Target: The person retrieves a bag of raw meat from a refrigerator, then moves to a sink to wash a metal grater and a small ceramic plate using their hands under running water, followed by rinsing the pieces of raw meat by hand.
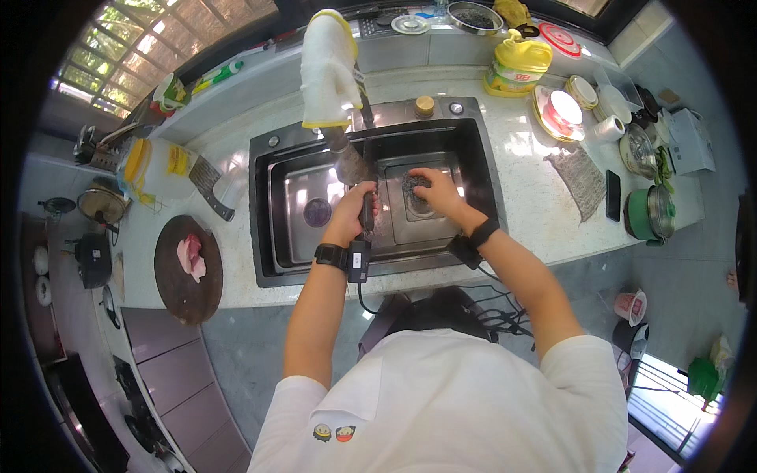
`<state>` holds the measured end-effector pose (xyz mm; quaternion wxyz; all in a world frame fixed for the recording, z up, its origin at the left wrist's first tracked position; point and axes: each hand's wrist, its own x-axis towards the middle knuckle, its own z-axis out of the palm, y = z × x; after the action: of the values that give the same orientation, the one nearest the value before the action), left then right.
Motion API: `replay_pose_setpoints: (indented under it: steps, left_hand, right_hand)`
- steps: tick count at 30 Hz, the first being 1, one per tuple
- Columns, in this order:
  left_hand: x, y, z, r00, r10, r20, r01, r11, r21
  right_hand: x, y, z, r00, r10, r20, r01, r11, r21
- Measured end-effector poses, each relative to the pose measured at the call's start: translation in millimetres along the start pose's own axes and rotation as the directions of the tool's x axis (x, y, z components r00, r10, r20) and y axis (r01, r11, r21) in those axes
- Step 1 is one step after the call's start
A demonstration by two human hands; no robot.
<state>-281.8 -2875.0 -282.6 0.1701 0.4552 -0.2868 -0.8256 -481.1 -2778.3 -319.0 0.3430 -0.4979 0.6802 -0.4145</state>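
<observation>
My left hand (353,213) is closed around a dark handle (367,217) above the divider of a double-basin metal sink (378,263). What the handle belongs to is unclear. Over the drain of the right basin, my right hand (439,192) curls its fingers on a dark, rough-textured scrubber (409,190), partly hidden by the fingers. The tap (350,162) comes down just beyond my left hand, and a white cloth glove with yellow trim (328,71) hangs over its upper part. A round drain (317,211) shows in the left basin.
Left of the sink lie a cleaver (207,183) and a round wooden chopping board (183,290) bearing raw meat (191,258). On the right are a yellow detergent jug (517,64), stacked bowls (565,107), a grey cloth (578,180), a phone (613,195) and a green pot (649,213).
</observation>
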Motion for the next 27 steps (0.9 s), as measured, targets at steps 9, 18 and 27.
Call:
replay_pose_setpoints:
  steps: [9, 18, 27]
  left_hand:
    - [-24.2, -26.8, -17.6, 0.890, 0.425, -0.167, -0.100, 0.539, 0.836]
    - [-53.5, -40.3, -32.8, 0.727, 0.676, -0.120, 0.065, 0.106, 0.992]
    - [-57.6, -47.8, -25.9, 0.780, 0.608, -0.148, 0.061, 0.162, 0.985]
  right_hand:
    - [-2.9, 4.2, -11.2, 0.996, 0.069, 0.062, -0.066, 0.997, -0.049]
    - [20.4, 7.3, -27.8, 0.996, -0.012, 0.089, 0.029, 0.983, -0.182]
    - [95.6, -3.9, -40.8, 0.976, -0.216, 0.001, 0.209, 0.947, -0.243]
